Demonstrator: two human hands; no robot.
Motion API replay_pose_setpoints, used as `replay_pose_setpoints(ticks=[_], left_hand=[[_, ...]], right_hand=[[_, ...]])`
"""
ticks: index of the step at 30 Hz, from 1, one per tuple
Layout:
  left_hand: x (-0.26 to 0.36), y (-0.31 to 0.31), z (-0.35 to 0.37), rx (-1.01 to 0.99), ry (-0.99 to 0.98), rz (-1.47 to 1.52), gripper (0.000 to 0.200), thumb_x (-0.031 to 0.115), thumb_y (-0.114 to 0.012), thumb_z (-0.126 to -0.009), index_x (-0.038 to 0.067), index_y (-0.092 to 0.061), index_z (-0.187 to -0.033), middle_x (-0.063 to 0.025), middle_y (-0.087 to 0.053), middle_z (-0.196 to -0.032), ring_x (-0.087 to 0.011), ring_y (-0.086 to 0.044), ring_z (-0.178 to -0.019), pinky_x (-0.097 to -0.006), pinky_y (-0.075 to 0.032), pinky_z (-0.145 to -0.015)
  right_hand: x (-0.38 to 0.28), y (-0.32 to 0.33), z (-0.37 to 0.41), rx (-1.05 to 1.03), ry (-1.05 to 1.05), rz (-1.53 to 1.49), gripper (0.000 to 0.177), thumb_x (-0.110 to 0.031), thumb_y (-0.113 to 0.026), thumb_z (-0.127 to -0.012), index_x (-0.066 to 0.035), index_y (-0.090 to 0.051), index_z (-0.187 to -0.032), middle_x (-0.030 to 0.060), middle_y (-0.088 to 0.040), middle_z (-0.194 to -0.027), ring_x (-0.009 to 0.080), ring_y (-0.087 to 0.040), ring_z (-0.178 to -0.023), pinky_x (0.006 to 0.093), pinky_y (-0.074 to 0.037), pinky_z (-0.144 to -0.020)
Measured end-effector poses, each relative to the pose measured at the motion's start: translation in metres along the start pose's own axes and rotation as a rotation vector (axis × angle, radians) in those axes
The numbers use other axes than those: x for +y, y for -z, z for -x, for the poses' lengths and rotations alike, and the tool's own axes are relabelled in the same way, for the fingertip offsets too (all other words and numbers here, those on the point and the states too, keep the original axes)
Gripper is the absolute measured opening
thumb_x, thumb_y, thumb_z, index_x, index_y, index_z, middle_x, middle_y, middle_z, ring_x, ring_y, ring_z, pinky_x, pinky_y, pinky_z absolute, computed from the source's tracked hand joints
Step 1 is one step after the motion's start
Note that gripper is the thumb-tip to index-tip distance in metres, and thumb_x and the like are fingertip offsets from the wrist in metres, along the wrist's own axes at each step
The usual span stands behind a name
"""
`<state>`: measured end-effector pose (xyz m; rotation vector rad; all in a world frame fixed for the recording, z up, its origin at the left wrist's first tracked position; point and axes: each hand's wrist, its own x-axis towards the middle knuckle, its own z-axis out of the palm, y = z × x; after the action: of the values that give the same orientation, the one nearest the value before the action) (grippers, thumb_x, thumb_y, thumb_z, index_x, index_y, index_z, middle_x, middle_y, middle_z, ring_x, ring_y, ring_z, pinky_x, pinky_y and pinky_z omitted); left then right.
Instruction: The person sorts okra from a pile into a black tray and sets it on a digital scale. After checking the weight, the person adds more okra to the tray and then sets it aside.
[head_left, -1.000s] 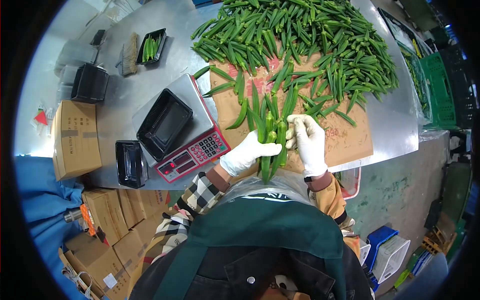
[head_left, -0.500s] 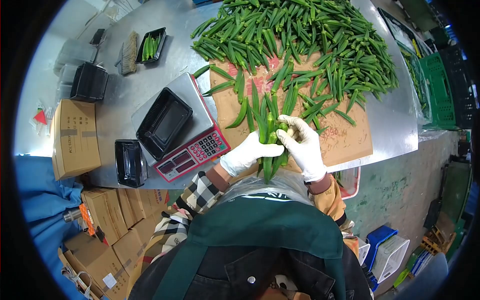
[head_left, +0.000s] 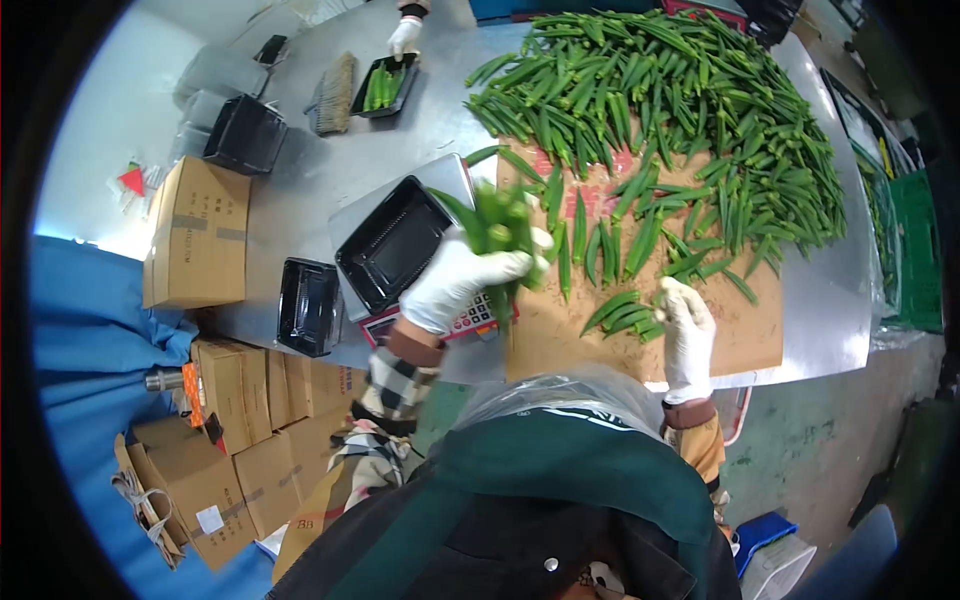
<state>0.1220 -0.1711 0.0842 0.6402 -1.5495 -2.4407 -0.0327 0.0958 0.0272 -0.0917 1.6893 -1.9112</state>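
Clasps a bunch of okra (head_left: 497, 225) in the white-gloved left hand (head_left: 445, 285), wrapped closely round the pods, thumb across the near side. Holds the bunch off the table, blurred, between the black tray (head_left: 395, 245) on the digital scale (head_left: 350, 215) and the brown cardboard sheet (head_left: 560, 345). Covers part of the scale's keypad from view with hand and pods. Keeps the white-gloved right hand (head_left: 688, 340) low over the near part of the sheet, with thumb and fingers bent close together, just beside a small group of okra pods (head_left: 622, 316). Cannot tell from this view whether anything is pinched there, or whether touching those pods. See more okra spread singly and in short rows farther up the sheet, merging into the big okra heap (head_left: 680, 110) on and beyond its far part. Note a second black tray (head_left: 308, 305) on the metal table (head_left: 460, 65), left of the scale. Farther off, see a co-worker's gloved hand (head_left: 405, 37) at the far rim of an okra-filled tray (head_left: 383, 88), near a bristle brush (head_left: 333, 95). Toward the left, note upright black trays (head_left: 245, 135) and a taped cardboard box (head_left: 200, 235).
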Motion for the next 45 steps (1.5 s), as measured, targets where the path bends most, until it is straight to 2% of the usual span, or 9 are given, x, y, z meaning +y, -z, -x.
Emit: replay_pose_setpoints(ticks=[3,6,9,14,21,25,32,38,45], left_hand=[[0.029,0.074,0.009,0.23,-0.096,-0.371,0.05,0.003,-0.077,-0.083,0.002,-0.055,-0.128,-0.0046,-0.065,-0.114,-0.0156,-0.064,-0.103,-0.0327,-0.054,-0.09],[0.044,0.1,0.024,0.569,-0.053,-1.231,0.079,0.024,-0.085,-0.075,0.001,-0.045,-0.139,-0.0172,-0.066,-0.123,-0.0338,-0.066,-0.112,-0.0387,-0.052,-0.097],[0.008,0.154,0.036,0.44,0.026,-1.379,0.104,0.035,-0.089,-0.068,0.001,-0.036,-0.151,-0.0236,-0.056,-0.138,-0.0385,-0.056,-0.127,-0.0399,-0.044,-0.109],[0.029,0.148,0.067,0.597,-0.132,-0.872,0.082,0.016,-0.082,-0.082,0.004,-0.04,-0.151,-0.0205,-0.055,-0.142,-0.0297,-0.052,-0.134,-0.038,-0.039,-0.113],[0.024,0.223,0.128,1.037,-0.364,-0.791,0.032,0.013,-0.069,-0.096,0.0,-0.064,-0.125,-0.0085,-0.072,-0.11,-0.0143,-0.067,-0.099,-0.0282,-0.053,-0.09],[-0.002,0.221,0.147,1.145,-0.201,-0.461,0.021,0.013,-0.064,-0.099,0.0,-0.067,-0.115,-0.0072,-0.074,-0.092,-0.011,-0.067,-0.08,-0.0259,-0.053,-0.078],[-0.048,0.213,0.147,1.112,-0.101,-0.357,0.022,0.02,-0.067,-0.098,0.0,-0.069,-0.11,-0.006,-0.071,-0.089,-0.011,-0.067,-0.072,-0.0243,-0.055,-0.066],[-0.038,0.161,0.134,0.902,0.279,-0.479,0.064,0.04,-0.073,-0.093,-0.002,-0.051,-0.136,-0.0083,-0.069,-0.088,-0.0148,-0.07,-0.062,-0.0272,-0.055,-0.054],[-0.058,0.171,0.127,0.853,0.159,-0.392,0.037,0.026,-0.069,-0.096,-0.002,-0.058,-0.117,-0.0073,-0.065,-0.09,-0.0147,-0.068,-0.062,-0.0266,-0.056,-0.054]], right_hand=[[0.018,0.025,-0.005,0.061,-0.049,-0.126,0.024,-0.013,-0.061,-0.102,0.003,-0.067,-0.119,0.0,-0.062,-0.091,0.0079,-0.053,-0.077,0.023,-0.044,-0.07],[0.043,0.036,-0.011,0.097,-0.078,-0.155,0.024,-0.016,-0.063,-0.101,0.0,-0.069,-0.118,-0.0017,-0.062,-0.089,0.007,-0.052,-0.074,0.0222,-0.043,-0.068],[0.066,0.038,-0.018,0.079,-0.131,-0.072,0.021,-0.017,-0.066,-0.1,-0.004,-0.072,-0.115,-0.0025,-0.064,-0.087,0.0061,-0.054,-0.07,0.0218,-0.045,-0.065],[0.117,0.062,-0.031,0.093,-0.192,0.065,0.021,-0.016,-0.066,-0.099,-0.003,-0.072,-0.115,-0.0028,-0.066,-0.088,0.005,-0.057,-0.069,0.0189,-0.046,-0.061],[0.163,0.115,-0.028,0.192,-0.17,0.034,0.026,-0.021,-0.063,-0.101,-0.004,-0.07,-0.119,-0.0031,-0.063,-0.086,0.0063,-0.052,-0.067,0.0212,-0.044,-0.062],[0.156,0.119,-0.031,0.293,-0.316,-0.051,0.03,-0.028,-0.064,-0.1,-0.005,-0.07,-0.119,-0.0037,-0.062,-0.082,0.0069,-0.051,-0.064,0.0225,-0.042,-0.06],[0.149,0.124,-0.041,0.228,-0.363,-0.001,0.026,-0.031,-0.064,-0.1,-0.006,-0.071,-0.107,-0.004,-0.058,-0.072,0.0083,-0.05,-0.06,0.0239,-0.04,-0.056],[0.152,0.123,-0.045,0.274,-0.354,0.013,0.025,-0.027,-0.062,-0.101,-0.004,-0.071,-0.102,-0.002,-0.058,-0.067,0.0094,-0.05,-0.054,0.0246,-0.042,-0.05],[0.144,0.108,-0.039,0.261,-0.273,0.142,0.023,-0.026,-0.066,-0.1,-0.006,-0.067,-0.09,-0.0012,-0.055,-0.064,0.007,-0.045,-0.049,0.0233,-0.037,-0.044]])
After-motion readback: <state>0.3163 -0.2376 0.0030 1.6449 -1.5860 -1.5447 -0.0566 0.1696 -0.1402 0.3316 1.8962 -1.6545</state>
